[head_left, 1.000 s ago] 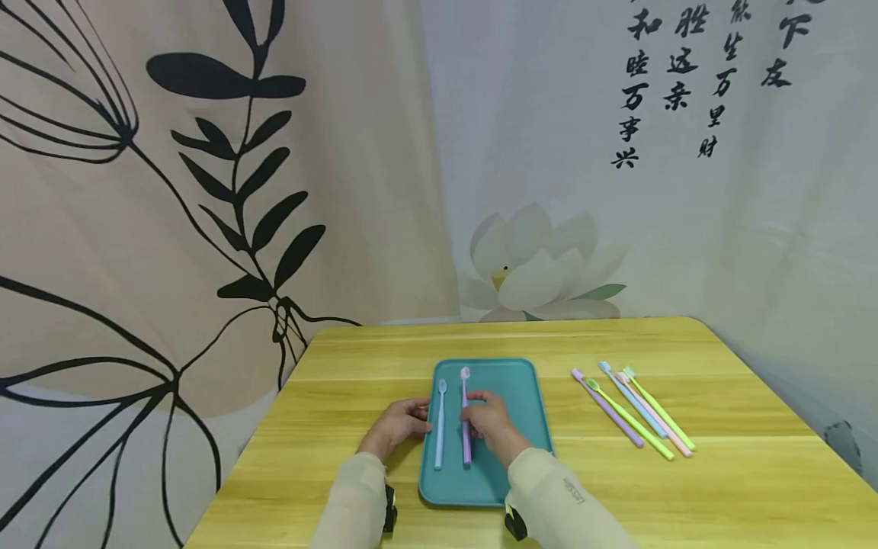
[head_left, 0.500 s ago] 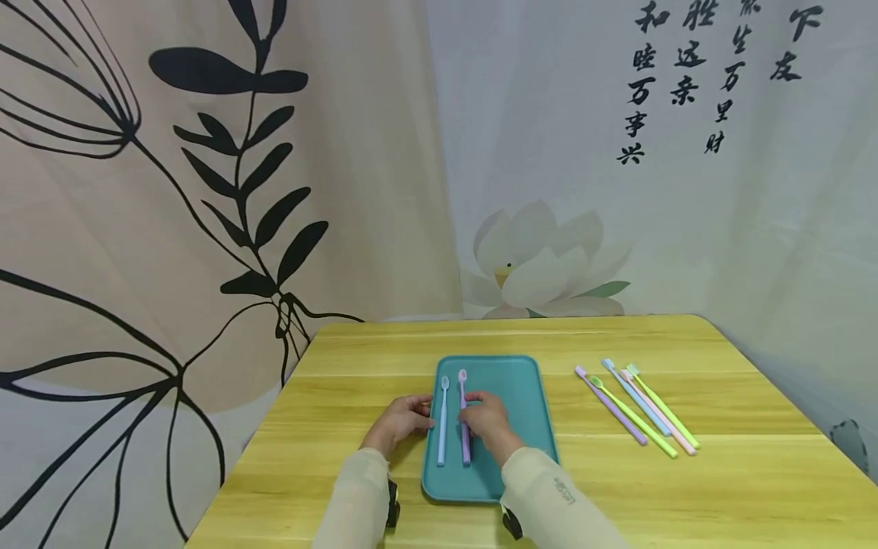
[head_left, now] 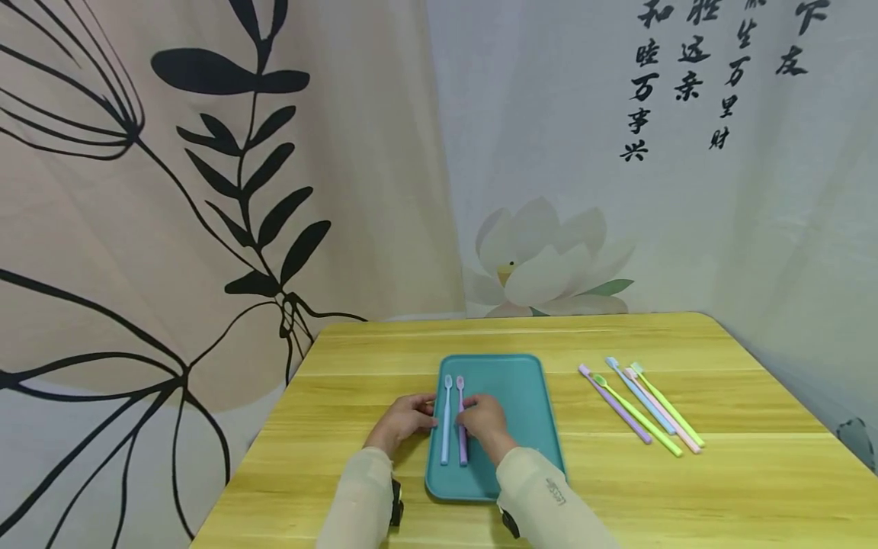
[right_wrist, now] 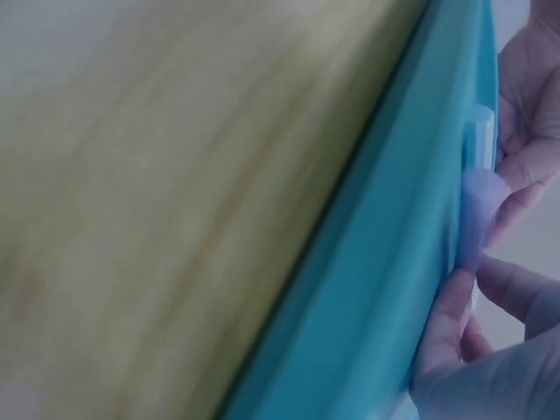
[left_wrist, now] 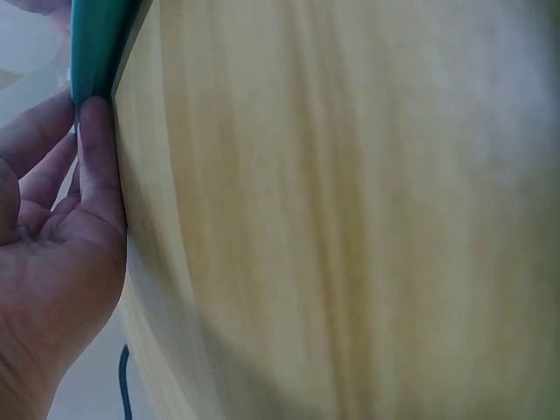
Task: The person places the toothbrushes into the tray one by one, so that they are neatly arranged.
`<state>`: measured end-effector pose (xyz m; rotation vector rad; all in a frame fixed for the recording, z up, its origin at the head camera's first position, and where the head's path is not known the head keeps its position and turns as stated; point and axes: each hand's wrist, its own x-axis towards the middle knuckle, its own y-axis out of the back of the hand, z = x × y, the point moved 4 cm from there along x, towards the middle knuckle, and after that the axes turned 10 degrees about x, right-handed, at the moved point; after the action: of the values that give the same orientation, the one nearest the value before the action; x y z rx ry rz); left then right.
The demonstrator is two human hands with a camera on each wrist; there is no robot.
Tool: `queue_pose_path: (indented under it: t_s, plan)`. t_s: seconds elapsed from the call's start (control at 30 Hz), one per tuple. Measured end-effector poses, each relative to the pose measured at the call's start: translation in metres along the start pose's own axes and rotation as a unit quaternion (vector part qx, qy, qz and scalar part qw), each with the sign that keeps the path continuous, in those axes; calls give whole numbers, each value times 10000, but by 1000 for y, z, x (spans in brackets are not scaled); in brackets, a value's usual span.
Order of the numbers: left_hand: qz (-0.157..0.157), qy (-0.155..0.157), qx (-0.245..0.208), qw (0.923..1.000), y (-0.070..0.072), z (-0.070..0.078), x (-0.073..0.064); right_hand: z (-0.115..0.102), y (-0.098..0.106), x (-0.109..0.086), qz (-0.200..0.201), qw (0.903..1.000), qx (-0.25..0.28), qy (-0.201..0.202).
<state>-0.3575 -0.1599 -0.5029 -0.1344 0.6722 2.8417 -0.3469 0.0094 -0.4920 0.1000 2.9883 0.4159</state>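
Observation:
A teal tray (head_left: 511,465) lies on the wooden table, with two toothbrushes side by side in its left part. My right hand (head_left: 485,422) pinches the purple toothbrush (head_left: 463,451) by its handle, between thumb and fingers. To its left, a light blue toothbrush (head_left: 446,435) lies lengthwise, a narrow gap apart. My left hand (head_left: 401,421) holds the tray's left rim; in the left wrist view its thumb and fingertips (left_wrist: 96,118) meet the tray's edge. In the right wrist view, the handle end of the purple toothbrush (right_wrist: 478,210) rises above the tray wall.
Right of the tray, several toothbrushes lie in a loose slanted bunch: a purple toothbrush (head_left: 617,404), a blue toothbrush (head_left: 641,395), a pink one and two green ones. Behind the table (head_left: 748,488) hangs a printed curtain (head_left: 384,191).
My right hand has shifted the purple toothbrush left, closer to the light blue one, and it now lies nearly parallel to it. My left hand stays at the tray's rim. The head view has shifted slightly.

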Motion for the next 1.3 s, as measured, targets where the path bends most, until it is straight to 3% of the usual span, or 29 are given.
queue_pose_path:
  t_s: [0.83,1.3]
  plan:
    - [64,67,-6,10000,-2,-2,2,1,-2,6,-258,9994,194,85]
    - [79,77,59,9999,0,1,0,6,-3,12,-437,9954,845,-143]
